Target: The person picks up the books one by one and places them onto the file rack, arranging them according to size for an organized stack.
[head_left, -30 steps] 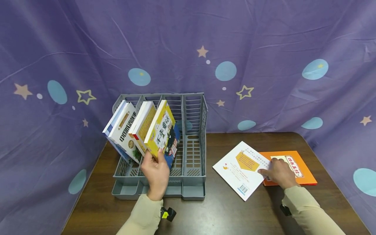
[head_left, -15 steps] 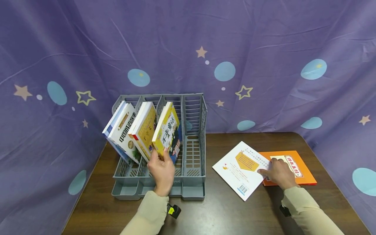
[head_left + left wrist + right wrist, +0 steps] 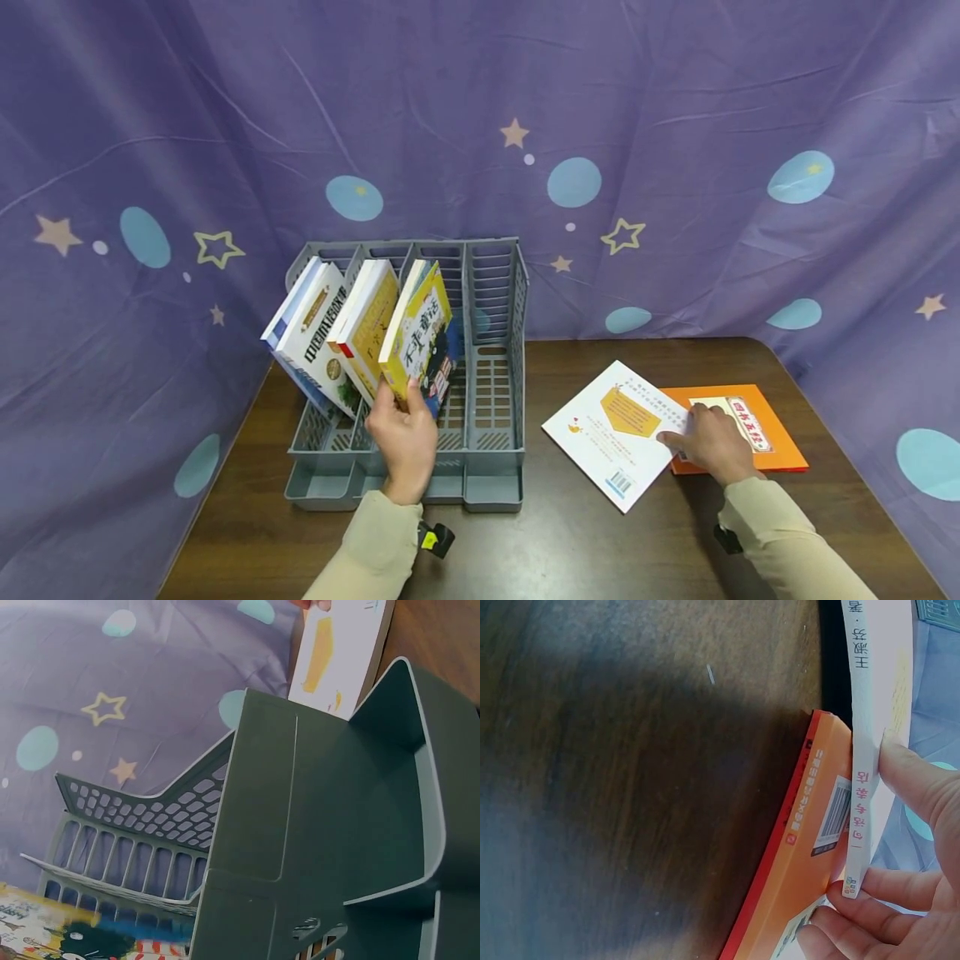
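My left hand (image 3: 405, 446) grips the lower near corner of a yellow picture book (image 3: 420, 337), thumb on the front cover. The book stands tilted in the third compartment of a grey book rack (image 3: 495, 460). In the left wrist view only part of the yellow book (image 3: 45, 919) shows. On the right, my right hand (image 3: 712, 442) pinches the corner of a thin white book (image 3: 588, 437), thumb on top and fingers under its edge, as the right wrist view of the white book (image 3: 864, 757) shows. Beneath that corner lies an orange book (image 3: 787, 442), touched by my fingertips.
A white book (image 3: 315, 333) and a blue-edged book (image 3: 288, 312) lean in the rack's left compartment. Beside them leans a golden-yellow book (image 3: 375, 321). Small trays line the rack's front. A purple curtain (image 3: 675, 250) hangs behind the brown table (image 3: 555, 542).
My left hand shifted the yellow book right and lower into the rack, then slightly back left. My right hand and the white book have stayed in place.
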Demonstrator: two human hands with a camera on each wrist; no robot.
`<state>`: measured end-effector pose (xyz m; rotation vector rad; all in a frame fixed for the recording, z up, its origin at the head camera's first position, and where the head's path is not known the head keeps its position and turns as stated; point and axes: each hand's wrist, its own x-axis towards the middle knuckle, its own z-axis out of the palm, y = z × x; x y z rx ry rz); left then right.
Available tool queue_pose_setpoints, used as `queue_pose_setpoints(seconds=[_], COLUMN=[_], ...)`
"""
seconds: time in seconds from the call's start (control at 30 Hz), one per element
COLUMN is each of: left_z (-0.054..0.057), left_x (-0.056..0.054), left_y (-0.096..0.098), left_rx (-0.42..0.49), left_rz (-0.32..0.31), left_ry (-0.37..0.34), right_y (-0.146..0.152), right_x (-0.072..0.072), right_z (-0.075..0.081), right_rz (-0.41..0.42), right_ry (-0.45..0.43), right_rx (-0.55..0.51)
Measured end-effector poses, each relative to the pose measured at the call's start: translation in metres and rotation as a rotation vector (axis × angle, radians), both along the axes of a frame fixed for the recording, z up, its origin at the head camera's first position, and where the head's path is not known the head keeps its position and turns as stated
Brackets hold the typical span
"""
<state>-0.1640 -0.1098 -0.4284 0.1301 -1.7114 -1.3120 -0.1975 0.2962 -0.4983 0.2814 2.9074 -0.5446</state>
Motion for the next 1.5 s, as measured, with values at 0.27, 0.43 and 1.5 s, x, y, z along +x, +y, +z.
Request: queue_pose_setpoints(seconds=[0.27, 0.43, 1.5], left_z=[-0.004, -0.01, -0.04], left_x=[-0.005, -0.016, -0.051], left_y=[0.003, 0.007, 0.026], left_rx=[-0.025, -0.033, 0.26], left_rz=[-0.002, 0.015, -0.005], left_ry=[-0.019, -0.022, -0.23], right_y=[0.003, 0.003, 0.0], right_x=[0.001, 0.0, 0.001], right_z=[-0.001, -0.003, -0.005], right_rz=[-0.012, -0.007, 0.012], right_ry=[-0.015, -0.003, 0.033], right_rx=[0.004, 0.003, 0.008])
